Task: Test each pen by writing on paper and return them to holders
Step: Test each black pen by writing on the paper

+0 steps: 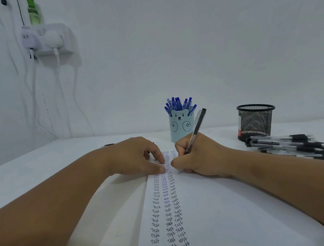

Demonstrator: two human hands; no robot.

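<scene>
My right hand (197, 157) grips a black pen (197, 128), tip down on the white paper (214, 216). Columns of the handwritten word "Test" run down the sheet between my hands. My left hand (138, 156) rests flat on the paper's left edge with fingertips pressing the sheet, holding nothing. A light blue bear-faced holder (181, 128) behind my right hand is full of blue pens (179, 104). A black mesh holder (256, 121) stands to the right. A pile of black pens (294, 146) lies on the table in front of it.
The white table (43, 162) meets a white wall at the back. On the wall at upper left hangs a socket shelf (48, 39) with plugs, trailing cables and a green bottle (33, 11). A small dark object (108, 145) lies beyond my left hand.
</scene>
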